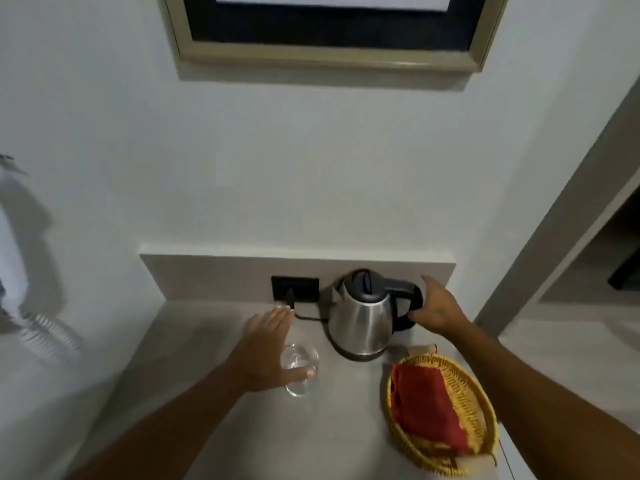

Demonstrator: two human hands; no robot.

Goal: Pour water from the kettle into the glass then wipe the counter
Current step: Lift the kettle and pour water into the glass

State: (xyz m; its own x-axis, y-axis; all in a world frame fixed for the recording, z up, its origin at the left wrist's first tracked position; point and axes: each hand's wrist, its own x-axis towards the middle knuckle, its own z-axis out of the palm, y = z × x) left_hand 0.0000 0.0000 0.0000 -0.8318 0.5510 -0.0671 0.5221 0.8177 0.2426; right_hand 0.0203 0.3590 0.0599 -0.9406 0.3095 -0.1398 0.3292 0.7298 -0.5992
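Observation:
A steel kettle (362,322) with a black lid and handle stands on its base at the back of the beige counter (214,393). My right hand (438,306) is wrapped around the black handle on the kettle's right side. A clear glass (300,358) stands upright in front and to the left of the kettle. My left hand (268,351) is spread flat beside and partly over the glass, thumb across its front, fingers apart. A red cloth (424,403) lies folded in a yellow wicker basket (474,400) at the front right.
A black wall socket (294,289) with a plug and cord sits on the low backsplash left of the kettle. A framed picture (329,32) hangs above. A doorway opens on the right. A coiled white hose (45,336) hangs at the left.

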